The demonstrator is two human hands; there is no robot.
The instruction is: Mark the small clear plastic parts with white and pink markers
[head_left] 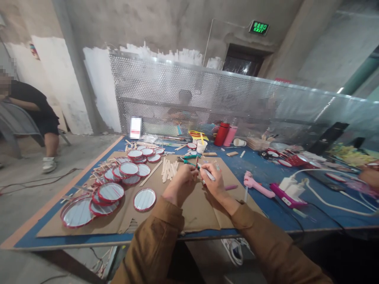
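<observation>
Above the cardboard sheet (192,215), my right hand (215,183) grips a white marker pen (208,173), its tip pointing toward my left hand (185,181). The left fingers are closed around a small thin reddish-brown stick (197,161), mostly covered by the fingers. Just beyond the hands lie green-handled pliers (188,157). A pile of flat wooden craft sticks (168,170) is left of my left hand. One round red-rimmed disc (145,199) lies alone nearby, and several more red-rimmed discs (110,192) overlap in a heap farther left.
At right are a pink glue gun (257,185) and a purple power strip (288,196) with white plugs and cables. A paper cup (201,146), a red bottle (221,134) and a pink bottle (230,136) stand along the back by a perforated metal screen (160,86). A person (32,102) sits at far left.
</observation>
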